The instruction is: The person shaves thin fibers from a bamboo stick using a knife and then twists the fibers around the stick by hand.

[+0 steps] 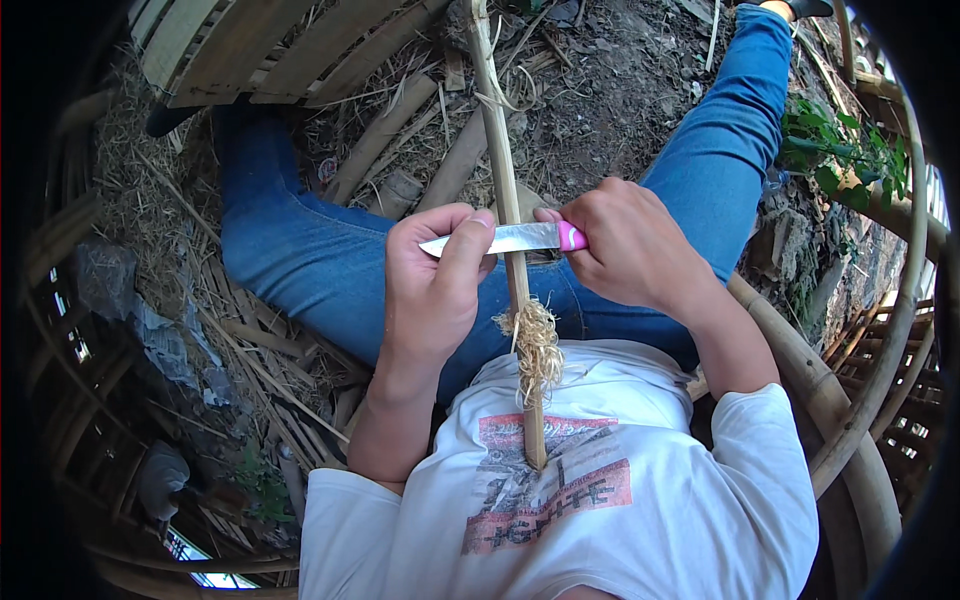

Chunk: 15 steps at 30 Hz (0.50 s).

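Observation:
A knife [525,238] with a silver blade and a pink handle lies crosswise over a long wooden stick [494,120]. My right hand [635,245] is closed around the pink handle. Near the tip, my left hand [437,275] pinches the blade, its thumb bent over it. The stick runs from the ground up between my legs, and its near end rests against the white shirt [620,440]. Curled pale shavings [540,355] cling to the stick in a clump between the knife and that end. Farther up, a few thin strands hang from it.
My legs in blue jeans [300,250] spread to either side. Cut bamboo pieces [380,140] and dry straw litter the soil. A slatted wooden panel [250,50] stands at the far left. Curved bamboo poles [830,400] rise at my right, with a leafy plant [840,150] beyond.

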Each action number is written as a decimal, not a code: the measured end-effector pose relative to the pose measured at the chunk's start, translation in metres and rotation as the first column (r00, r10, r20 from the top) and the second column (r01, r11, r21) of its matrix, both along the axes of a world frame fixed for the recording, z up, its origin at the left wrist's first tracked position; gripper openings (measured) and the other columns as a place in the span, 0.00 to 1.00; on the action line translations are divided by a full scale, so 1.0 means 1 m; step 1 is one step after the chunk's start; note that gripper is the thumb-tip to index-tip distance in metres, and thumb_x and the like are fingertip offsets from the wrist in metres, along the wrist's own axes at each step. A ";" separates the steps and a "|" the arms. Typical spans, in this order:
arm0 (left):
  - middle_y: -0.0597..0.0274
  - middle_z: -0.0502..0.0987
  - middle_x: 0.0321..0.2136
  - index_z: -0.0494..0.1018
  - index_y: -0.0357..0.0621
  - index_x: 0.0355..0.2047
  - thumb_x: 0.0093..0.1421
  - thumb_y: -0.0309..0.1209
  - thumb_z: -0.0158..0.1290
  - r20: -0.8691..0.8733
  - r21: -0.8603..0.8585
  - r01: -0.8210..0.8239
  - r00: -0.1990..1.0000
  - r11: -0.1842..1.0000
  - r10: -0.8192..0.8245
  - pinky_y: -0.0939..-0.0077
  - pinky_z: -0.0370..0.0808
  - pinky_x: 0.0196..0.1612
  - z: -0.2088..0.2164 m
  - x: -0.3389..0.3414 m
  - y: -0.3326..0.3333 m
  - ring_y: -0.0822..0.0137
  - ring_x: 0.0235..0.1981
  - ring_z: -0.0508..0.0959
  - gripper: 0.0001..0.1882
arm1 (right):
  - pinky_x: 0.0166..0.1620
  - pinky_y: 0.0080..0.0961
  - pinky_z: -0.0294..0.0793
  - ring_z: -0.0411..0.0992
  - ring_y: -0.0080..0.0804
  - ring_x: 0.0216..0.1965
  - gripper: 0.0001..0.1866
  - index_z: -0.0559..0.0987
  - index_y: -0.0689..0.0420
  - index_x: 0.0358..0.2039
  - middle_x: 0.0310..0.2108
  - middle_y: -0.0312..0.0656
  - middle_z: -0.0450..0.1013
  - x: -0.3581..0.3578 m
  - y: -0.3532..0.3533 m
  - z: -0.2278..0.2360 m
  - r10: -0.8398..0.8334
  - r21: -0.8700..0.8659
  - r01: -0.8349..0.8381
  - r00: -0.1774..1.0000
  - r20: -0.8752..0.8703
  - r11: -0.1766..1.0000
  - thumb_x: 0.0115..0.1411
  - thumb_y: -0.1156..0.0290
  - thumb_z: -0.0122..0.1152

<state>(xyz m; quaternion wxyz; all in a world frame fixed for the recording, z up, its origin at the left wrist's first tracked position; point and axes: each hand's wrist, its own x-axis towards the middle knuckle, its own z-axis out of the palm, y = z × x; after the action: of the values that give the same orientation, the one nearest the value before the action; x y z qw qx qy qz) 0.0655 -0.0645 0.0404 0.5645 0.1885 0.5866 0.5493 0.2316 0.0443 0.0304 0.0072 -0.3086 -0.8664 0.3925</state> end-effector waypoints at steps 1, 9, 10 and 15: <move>0.71 0.69 0.16 0.75 0.36 0.25 0.62 0.27 0.52 0.025 0.007 0.008 1.000 1.000 -0.008 0.83 0.57 0.22 -0.001 0.000 0.001 0.82 0.17 0.62 0.09 | 0.27 0.48 0.66 0.69 0.57 0.20 0.19 0.77 0.63 0.16 0.14 0.55 0.67 0.000 0.000 0.000 -0.002 -0.001 0.002 1.000 0.002 1.000 0.61 0.64 0.56; 0.75 0.65 0.16 0.73 0.38 0.21 0.63 0.28 0.51 -0.001 0.015 -0.051 0.999 0.999 0.051 0.85 0.52 0.20 -0.001 0.003 0.013 0.85 0.17 0.59 0.13 | 0.31 0.48 0.68 0.70 0.57 0.24 0.19 0.77 0.64 0.17 0.16 0.57 0.68 -0.007 0.011 -0.005 -0.021 0.018 0.020 0.998 0.051 1.000 0.61 0.64 0.55; 0.75 0.65 0.16 0.74 0.37 0.22 0.63 0.28 0.51 0.013 0.031 -0.068 0.998 0.997 0.067 0.85 0.52 0.20 -0.002 0.001 0.018 0.85 0.17 0.59 0.13 | 0.31 0.48 0.68 0.70 0.57 0.24 0.19 0.77 0.64 0.17 0.16 0.57 0.68 -0.009 0.014 -0.008 -0.019 0.020 0.018 0.999 0.051 1.000 0.61 0.64 0.55; 0.75 0.66 0.17 0.75 0.36 0.24 0.62 0.28 0.52 0.012 0.053 -0.076 0.997 0.996 0.076 0.85 0.52 0.20 -0.012 -0.012 0.041 0.85 0.17 0.59 0.11 | 0.41 0.49 0.69 0.71 0.55 0.37 0.12 0.76 0.66 0.22 0.25 0.57 0.72 -0.021 0.033 -0.009 -0.055 0.019 0.053 0.989 0.139 0.998 0.53 0.69 0.56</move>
<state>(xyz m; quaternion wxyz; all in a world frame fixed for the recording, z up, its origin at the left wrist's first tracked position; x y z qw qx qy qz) 0.0539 -0.0232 0.0283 0.5411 0.1781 0.5756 0.5867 0.2105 0.0768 0.0211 -0.0404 -0.3587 -0.8590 0.3631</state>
